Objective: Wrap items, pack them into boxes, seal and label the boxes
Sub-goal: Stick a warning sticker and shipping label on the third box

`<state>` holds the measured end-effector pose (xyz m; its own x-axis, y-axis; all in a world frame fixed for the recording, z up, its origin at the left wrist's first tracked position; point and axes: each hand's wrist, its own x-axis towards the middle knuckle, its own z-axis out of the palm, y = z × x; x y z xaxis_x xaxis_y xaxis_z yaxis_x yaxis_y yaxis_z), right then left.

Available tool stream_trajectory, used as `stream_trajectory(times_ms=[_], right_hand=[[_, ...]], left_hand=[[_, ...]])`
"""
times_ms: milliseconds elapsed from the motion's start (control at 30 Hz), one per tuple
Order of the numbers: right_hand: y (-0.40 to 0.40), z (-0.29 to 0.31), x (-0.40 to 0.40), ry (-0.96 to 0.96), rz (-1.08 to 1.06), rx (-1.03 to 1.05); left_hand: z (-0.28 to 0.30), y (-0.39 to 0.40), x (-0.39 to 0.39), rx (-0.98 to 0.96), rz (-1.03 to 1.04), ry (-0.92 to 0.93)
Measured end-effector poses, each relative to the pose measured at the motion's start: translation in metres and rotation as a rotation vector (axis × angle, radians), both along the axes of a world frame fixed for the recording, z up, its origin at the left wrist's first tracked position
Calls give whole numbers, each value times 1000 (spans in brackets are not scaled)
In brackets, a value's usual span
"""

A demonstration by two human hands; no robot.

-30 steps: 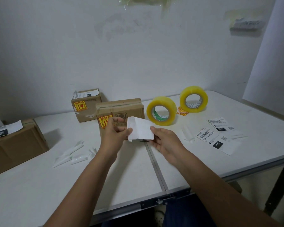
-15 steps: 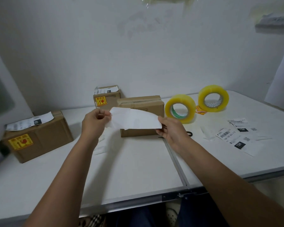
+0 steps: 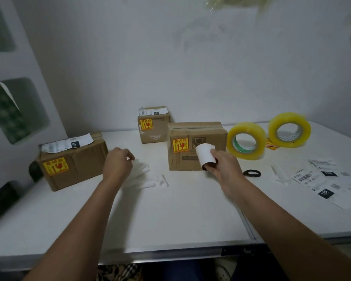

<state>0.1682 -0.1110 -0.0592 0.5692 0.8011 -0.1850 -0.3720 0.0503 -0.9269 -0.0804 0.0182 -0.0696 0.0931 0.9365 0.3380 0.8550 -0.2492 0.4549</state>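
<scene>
Looking down at a white surface pushed up against a plain pale wall, with a metal seam running front to back on the right side. On the left there's a white panel with rounded cut-outs.

My right hand has its grip closed around a curled white label, held up right in front of the middle box, which has a yellow fragile sticker on its face. My left hand is loose and half open with nothing in it, hovering over a blurry scatter of white paper strips.

Big box sits near the left edge with a shipping label on top and the same yellow sticker. Small box is at the back by the wall, also labelled. Two yellow tape rolls stand on edge to the right of the middle box, the further one close to the wall. Black scissors handle lies just in front of the nearer roll, and a bunch of printed labels is spread toward the right edge.

Front half of the surface is bare, so plenty of room between me and the boxes. The left edge is crowded by the big box, and the right side is taken up with labels.
</scene>
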Motion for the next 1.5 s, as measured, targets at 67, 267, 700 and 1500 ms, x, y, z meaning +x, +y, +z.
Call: stream_trajectory(times_ms=[67, 267, 700, 1500], right_hand=[[-1, 2, 0, -49, 4, 9], [-3, -2, -3, -599, -15, -27], [-14, -7, 9, -1278, 179, 134], [5, 35, 70, -907, -94, 108]], left_hand=[[-1, -3, 3, 48, -27, 62], [34, -56, 65, -247, -368, -574], [39, -93, 121, -694, -569, -848], [67, -53, 119, -341, -431, -827]])
